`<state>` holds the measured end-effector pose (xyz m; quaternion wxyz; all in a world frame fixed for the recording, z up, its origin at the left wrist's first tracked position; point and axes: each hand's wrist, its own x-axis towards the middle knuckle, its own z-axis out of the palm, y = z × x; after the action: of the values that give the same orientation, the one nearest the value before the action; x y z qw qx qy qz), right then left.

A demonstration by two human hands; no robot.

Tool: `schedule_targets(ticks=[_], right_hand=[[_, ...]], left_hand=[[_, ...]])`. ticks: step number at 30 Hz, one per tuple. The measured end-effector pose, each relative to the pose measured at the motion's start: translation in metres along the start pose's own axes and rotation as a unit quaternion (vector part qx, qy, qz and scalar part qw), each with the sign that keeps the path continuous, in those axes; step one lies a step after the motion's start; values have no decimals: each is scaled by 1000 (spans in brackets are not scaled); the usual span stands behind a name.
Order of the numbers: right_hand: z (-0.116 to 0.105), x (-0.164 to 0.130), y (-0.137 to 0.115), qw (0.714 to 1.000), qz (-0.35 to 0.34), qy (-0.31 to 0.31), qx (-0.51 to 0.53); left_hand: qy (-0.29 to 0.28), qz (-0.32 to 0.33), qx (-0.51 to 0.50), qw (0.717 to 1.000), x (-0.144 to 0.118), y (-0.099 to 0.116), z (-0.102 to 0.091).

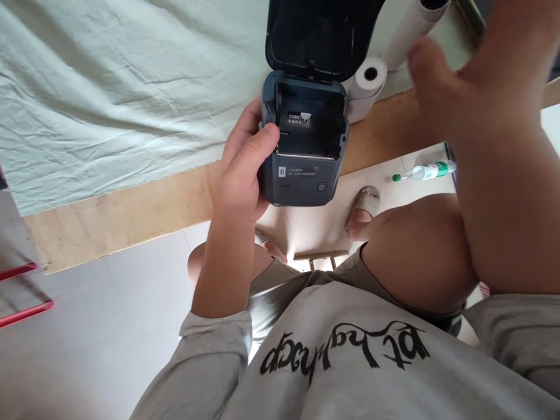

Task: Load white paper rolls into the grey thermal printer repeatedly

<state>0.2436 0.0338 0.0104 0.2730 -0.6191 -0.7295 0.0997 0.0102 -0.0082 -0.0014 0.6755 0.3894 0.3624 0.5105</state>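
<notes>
My left hand (238,175) grips the open printer (306,146) at the surface (131,204) edge; my right hand (459,87) hovers empty, fingers loose, near the paper roll (367,81). I hold the body level, lid fully back.

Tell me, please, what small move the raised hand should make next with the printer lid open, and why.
Probably the right hand should reach down to the small paper roll beside the printer. The lid stands open, the paper bay looks empty, and the left hand already steadies the body, so the roll seems the thing to fetch.
</notes>
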Motion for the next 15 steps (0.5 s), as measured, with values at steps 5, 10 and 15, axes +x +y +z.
schedule_targets(ticks=[5, 10, 15], right_hand=[[7, 3, 3, 999, -18, -43, -22], [12, 6, 8, 999, -52, 12, 3], [12, 7, 4, 997, -68, 17, 44]], left_hand=[[-10, 2, -2, 1000, 0, -1, -1], [-9, 3, 4, 1000, 1, -4, -3], [-13, 1, 22, 1000, 1, -3, -4]])
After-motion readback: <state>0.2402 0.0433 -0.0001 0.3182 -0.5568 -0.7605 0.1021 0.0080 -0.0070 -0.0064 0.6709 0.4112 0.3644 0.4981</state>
